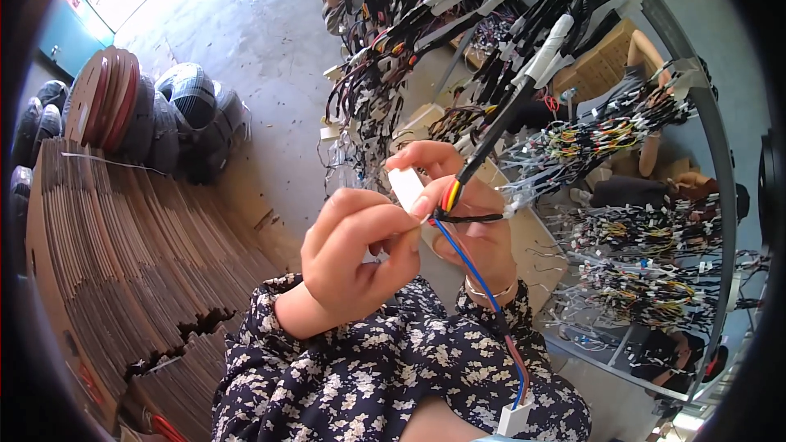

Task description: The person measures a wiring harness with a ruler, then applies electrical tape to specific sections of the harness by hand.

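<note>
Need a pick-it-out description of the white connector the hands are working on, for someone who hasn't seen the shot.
Start at the big rack of hanging wire harnesses on the right, then drop to the two hands raised at picture centre. The white connector is the small flat white block pinched between the left hand and right hand. Unlike the white plug dangling low on the blue wire, it sits at the fingertips.

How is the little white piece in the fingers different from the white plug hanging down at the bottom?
The white piece is pinched between the left hand and right hand, up high; the white plug hangs free, down by the flowered sleeve. The plug has a blue wire and a red one running into it; no wire shows entering the piece. Both are small, white and blocky.
</note>
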A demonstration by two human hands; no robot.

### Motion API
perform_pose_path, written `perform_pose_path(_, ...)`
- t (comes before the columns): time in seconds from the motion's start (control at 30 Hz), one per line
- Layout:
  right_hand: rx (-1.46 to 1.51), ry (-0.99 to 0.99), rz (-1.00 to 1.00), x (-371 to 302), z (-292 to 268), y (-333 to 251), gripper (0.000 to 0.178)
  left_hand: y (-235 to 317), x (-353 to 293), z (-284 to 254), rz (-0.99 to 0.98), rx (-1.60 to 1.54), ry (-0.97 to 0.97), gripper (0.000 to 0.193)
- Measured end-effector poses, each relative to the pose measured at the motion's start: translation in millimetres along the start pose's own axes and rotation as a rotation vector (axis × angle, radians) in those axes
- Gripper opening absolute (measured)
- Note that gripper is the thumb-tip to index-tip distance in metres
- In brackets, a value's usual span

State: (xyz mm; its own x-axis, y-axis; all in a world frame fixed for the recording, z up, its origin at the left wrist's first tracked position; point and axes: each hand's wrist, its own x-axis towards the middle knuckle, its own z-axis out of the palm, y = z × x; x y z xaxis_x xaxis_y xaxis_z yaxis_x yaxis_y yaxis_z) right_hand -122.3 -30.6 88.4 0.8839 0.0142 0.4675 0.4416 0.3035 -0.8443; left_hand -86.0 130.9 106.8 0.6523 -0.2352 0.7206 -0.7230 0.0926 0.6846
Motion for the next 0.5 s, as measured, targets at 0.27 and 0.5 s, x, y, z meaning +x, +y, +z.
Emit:
perform_pose_path(0.27, -0.002, 0.020, 0.030, -7, -5, 1, 0.022, 2, -8, 6, 0.035, -0.037, -0.066, 0.041)
perform_pose_path(0.5, 0.001, 0.066, 0.048, -14, -1, -8, 0.023, 1, -9, 7, 0.043, -0.066, -0.054, 0.041)
